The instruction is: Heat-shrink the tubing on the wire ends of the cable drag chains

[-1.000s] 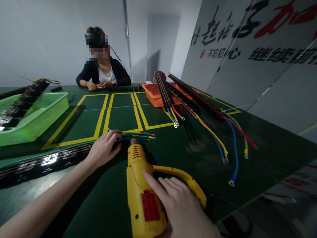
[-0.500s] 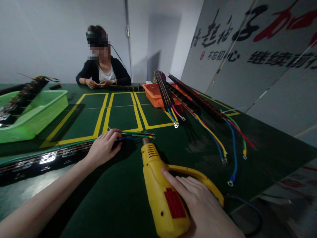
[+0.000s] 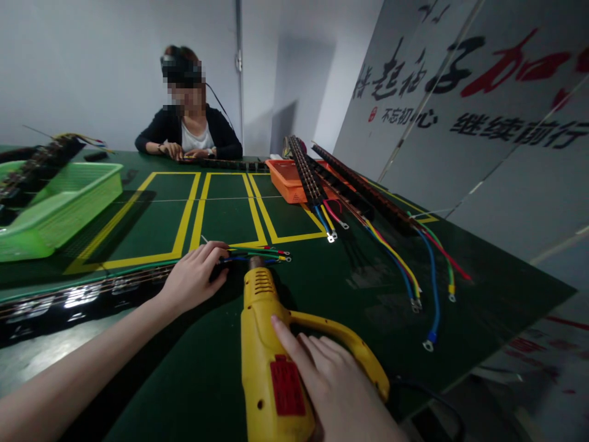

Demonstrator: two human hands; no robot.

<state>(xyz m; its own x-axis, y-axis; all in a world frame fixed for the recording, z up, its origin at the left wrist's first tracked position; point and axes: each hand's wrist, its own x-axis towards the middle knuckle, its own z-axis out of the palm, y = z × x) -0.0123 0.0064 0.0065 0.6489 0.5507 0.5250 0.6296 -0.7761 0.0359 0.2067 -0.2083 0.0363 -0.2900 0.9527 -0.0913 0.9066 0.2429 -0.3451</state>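
Observation:
My right hand (image 3: 329, 374) is wrapped round a yellow heat gun (image 3: 262, 344), its index finger lying along the body. The metal nozzle (image 3: 256, 263) points away from me, close to thin green and blue wires (image 3: 262, 253) that end in ring terminals. Around the near part of those wires, my left hand (image 3: 200, 273) is closed. A long black strip with shiny parts (image 3: 92, 294) runs from under that hand to the left edge.
A green basket (image 3: 87, 205) holding a strip stands left; an orange basket (image 3: 288, 184) is at the back with strips across it. Their coloured wires (image 3: 432, 294) spread over the green table (image 3: 519, 294). A person (image 3: 196, 132) sits opposite, hands on another strip.
The heat gun in my right hand has moved left, so its nozzle is nearer my left hand. My left hand stays on the wires.

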